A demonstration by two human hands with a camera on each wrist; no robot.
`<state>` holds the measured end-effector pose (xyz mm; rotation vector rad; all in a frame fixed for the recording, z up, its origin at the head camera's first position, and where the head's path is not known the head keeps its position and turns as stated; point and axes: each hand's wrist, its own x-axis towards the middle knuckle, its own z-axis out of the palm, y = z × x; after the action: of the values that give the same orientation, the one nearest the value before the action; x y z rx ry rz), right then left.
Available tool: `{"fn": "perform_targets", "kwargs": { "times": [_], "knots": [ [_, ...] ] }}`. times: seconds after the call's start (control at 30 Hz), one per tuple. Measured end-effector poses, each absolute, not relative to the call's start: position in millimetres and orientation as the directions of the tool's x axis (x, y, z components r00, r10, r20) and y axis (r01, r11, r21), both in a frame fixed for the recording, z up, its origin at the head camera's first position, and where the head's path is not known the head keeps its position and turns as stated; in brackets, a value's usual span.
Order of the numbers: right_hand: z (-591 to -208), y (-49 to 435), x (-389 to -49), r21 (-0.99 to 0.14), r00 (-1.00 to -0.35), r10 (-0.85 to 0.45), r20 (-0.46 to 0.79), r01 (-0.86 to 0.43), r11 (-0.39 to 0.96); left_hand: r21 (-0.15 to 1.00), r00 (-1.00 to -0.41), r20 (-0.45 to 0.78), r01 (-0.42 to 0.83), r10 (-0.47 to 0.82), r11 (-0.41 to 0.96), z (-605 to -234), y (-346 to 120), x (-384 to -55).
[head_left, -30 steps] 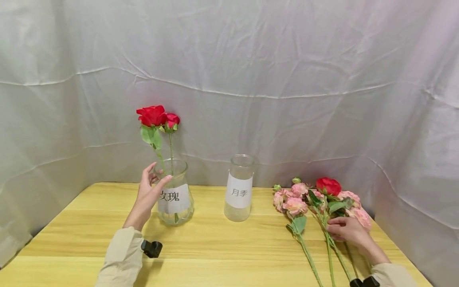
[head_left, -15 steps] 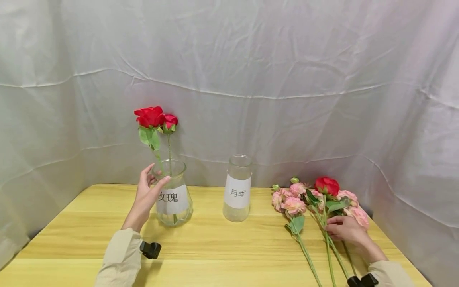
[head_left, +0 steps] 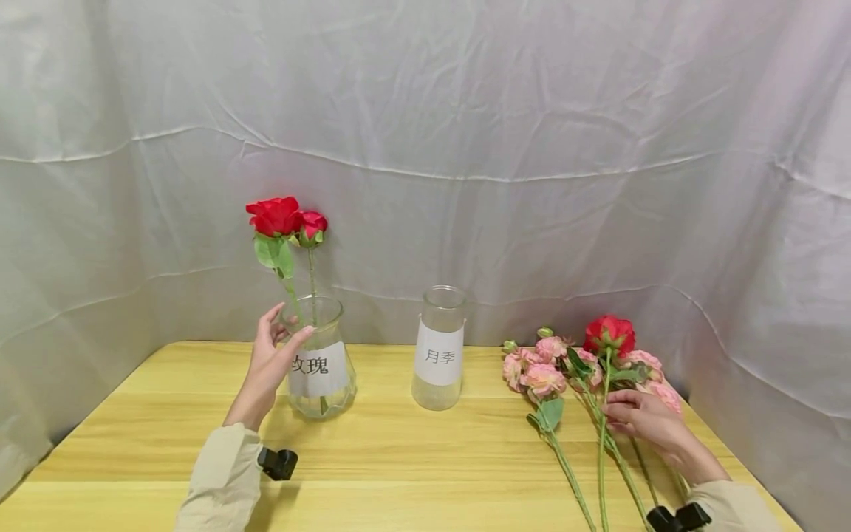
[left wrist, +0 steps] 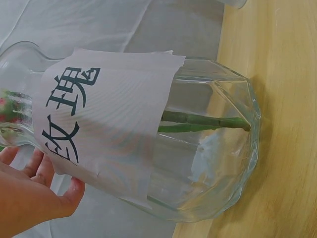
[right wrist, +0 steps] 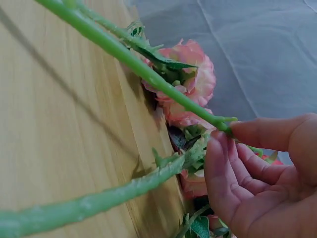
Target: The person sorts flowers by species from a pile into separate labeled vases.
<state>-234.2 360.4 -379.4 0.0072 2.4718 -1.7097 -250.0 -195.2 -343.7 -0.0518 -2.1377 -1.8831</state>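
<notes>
- Red rose (head_left: 609, 335), right side: right hand (head_left: 645, 423) pinches its stem (right wrist: 148, 74). Probably light, kinda bendy, so the stem's the place to grab.
- Pink flowers (head_left: 544, 379) lie just left.
- Far left, left hand (head_left: 266, 371) grips the labelled vase (head_left: 326, 369); likely slick, breakable.

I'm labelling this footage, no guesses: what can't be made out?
Head view: lower end of the held stem, cut by the bottom edge.
Head view: part of the rightmost pink flower, hidden by the right hand.
Left wrist view: middle of the stems in the vase, hidden by the label.
</notes>
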Motion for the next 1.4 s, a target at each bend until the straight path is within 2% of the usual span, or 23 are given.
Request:
{"fn": "perform_targets", "kwargs": {
  "times": [0.17, 0.4, 0.5, 0.8, 1.0, 1.4],
  "knots": [
    [-377.5, 360.5, -235.3, -0.968, -0.995, -0.084, -0.056, 0.033, 0.25, 0.967, -0.958, 0.234, 0.211, -0.165, 0.146, -343.3, -195.6, -248.7],
    [-376.3, 357.2, -236.3, -0.981, -0.99, -0.057, 0.131, -0.121, -0.149, 0.967, -0.959, 0.23, 0.207, -0.164, 0.147, -342.3, -196.3, -249.6],
    [-374.8, 354.5, -235.8, -0.96, -0.985, -0.04, 0.165, -0.151, -0.236, 0.968, -0.961, 0.225, 0.202, -0.164, 0.146, -342.2, -197.1, -249.9],
    [-373.7, 340.8, -231.2, -0.937, -0.986, 0.033, 0.162, -0.164, -0.309, 0.965, -0.958, 0.237, 0.213, -0.16, 0.154, -343.3, -195.5, -250.5],
    [-375.3, 323.8, -229.3, -0.947, -0.989, 0.05, 0.14, -0.148, -0.286, 0.965, -0.959, 0.238, 0.215, -0.154, 0.151, -346.4, -192.2, -253.1],
    [-352.7, 288.1, -242.7, -0.908, -0.987, 0.133, 0.095, -0.141, -0.394, 0.964, -0.955, 0.243, 0.218, -0.168, 0.15, -344.6, -196.0, -250.2]
  ]
}}
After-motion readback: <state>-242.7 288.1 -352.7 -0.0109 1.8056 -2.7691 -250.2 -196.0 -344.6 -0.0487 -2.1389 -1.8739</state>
